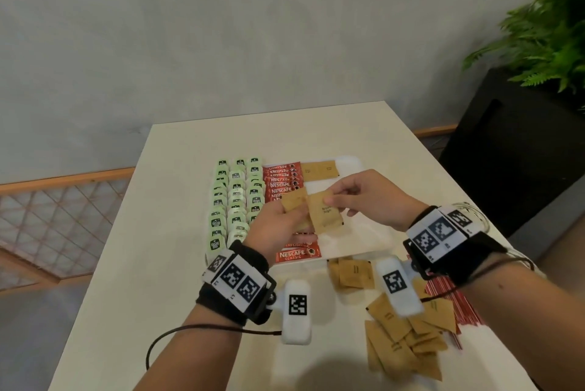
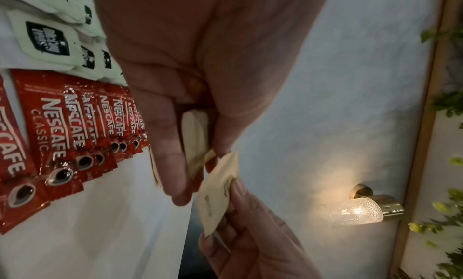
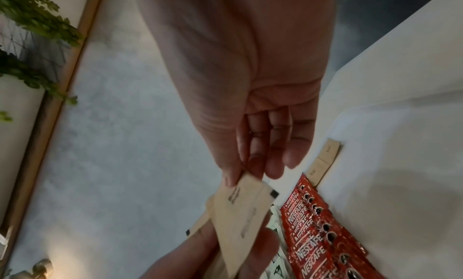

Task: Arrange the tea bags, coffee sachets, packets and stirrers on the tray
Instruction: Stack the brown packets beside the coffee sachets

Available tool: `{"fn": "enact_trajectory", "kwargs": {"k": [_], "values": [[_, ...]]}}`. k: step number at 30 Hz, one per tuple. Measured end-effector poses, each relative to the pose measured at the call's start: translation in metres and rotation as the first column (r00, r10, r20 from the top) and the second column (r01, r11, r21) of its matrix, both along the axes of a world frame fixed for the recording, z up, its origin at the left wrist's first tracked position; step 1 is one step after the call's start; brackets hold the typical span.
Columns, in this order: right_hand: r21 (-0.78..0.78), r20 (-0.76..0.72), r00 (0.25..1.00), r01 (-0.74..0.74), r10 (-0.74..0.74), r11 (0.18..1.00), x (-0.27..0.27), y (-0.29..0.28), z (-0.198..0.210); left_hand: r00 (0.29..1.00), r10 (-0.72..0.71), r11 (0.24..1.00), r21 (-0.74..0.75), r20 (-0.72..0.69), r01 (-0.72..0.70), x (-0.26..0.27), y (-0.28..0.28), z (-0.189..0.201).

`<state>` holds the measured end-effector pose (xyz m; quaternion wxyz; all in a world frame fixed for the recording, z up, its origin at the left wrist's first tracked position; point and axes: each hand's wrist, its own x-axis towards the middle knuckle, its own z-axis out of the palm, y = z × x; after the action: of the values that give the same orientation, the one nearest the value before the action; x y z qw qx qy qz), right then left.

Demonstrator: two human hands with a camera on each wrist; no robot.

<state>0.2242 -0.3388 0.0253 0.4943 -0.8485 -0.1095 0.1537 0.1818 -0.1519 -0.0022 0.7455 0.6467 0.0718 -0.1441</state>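
Observation:
Above the white tray [image 1: 349, 245], my left hand [image 1: 278, 226] grips a small stack of brown sugar packets [image 1: 292, 202]. My right hand [image 1: 357, 197] pinches the top corner of one brown packet [image 1: 326, 213] [image 2: 218, 190] [image 3: 240, 210] beside that stack. On the tray lie rows of green tea bags [image 1: 235, 197], a column of red coffee sachets [image 1: 283, 181] [image 2: 57, 136] [image 3: 315, 233], and two brown packets [image 1: 318, 169] at the far end. Red stirrers [image 1: 449, 299] lie on the table under my right wrist.
A loose pile of brown sugar packets [image 1: 402, 343] lies on the cream table [image 1: 152, 248] near its front right. A black planter [image 1: 519, 162] with a fern stands beyond the right edge. A lit wall lamp [image 2: 360, 210] shows in the left wrist view.

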Motion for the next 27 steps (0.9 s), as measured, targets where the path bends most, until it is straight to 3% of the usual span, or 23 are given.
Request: {"fn": "enact_trajectory", "kwargs": {"k": [4,11,16,20,27], "values": [[0.017,0.006,0.998,0.059,-0.059,0.998,0.007,0.002,-0.008,0.998,0.049,0.998,-0.044,-0.037,-0.05,0.007,0.001,-0.005],[0.147,-0.133,0.982,0.153,-0.134,0.977,0.02,0.007,-0.028,0.998,0.053,0.997,0.055,0.047,-0.056,0.025,0.004,-0.016],[0.167,-0.195,0.964,0.213,-0.179,0.963,0.041,0.008,-0.051,0.996,0.09,0.995,0.045,-0.013,-0.089,0.044,0.01,-0.022],[0.104,-0.235,0.914,0.36,-0.329,0.927,0.076,0.005,-0.077,0.982,0.181,0.983,-0.023,-0.05,-0.182,0.056,0.025,-0.026],[-0.046,-0.22,0.887,0.407,-0.406,0.912,0.118,0.021,-0.109,0.961,0.237,0.959,-0.121,-0.143,-0.254,0.063,0.045,-0.032]]}}
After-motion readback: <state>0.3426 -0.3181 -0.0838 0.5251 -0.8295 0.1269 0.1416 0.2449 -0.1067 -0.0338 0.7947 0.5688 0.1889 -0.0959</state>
